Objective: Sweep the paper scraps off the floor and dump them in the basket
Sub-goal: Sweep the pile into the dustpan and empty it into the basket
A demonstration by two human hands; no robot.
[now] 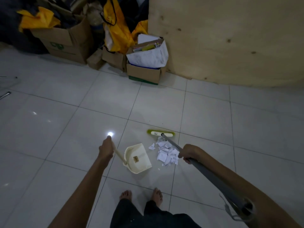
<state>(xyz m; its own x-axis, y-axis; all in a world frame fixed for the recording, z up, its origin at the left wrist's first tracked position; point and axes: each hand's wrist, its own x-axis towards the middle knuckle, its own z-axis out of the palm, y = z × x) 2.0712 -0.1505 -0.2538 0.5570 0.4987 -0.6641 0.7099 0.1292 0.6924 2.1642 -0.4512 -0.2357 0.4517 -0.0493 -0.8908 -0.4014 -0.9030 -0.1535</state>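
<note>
A pile of white paper scraps (167, 154) lies on the tiled floor. Just beyond it rests the green-and-cream broom head (160, 133), and its grey pole (213, 176) runs back through my right hand (190, 153), which grips it. Left of the scraps stands a cream dustpan (139, 159), its open edge facing the pile with a small gap between. My left hand (106, 149) holds the dustpan's long cream handle (119, 154). No basket can be made out.
Cardboard boxes (65, 43), one stuffed with papers (146, 63), and yellow bags (118, 35) crowd the far wall. A plywood panel (230, 38) stands at the right. My bare feet (141, 196) are just behind the dustpan. Metal rods (5, 94) lie far left.
</note>
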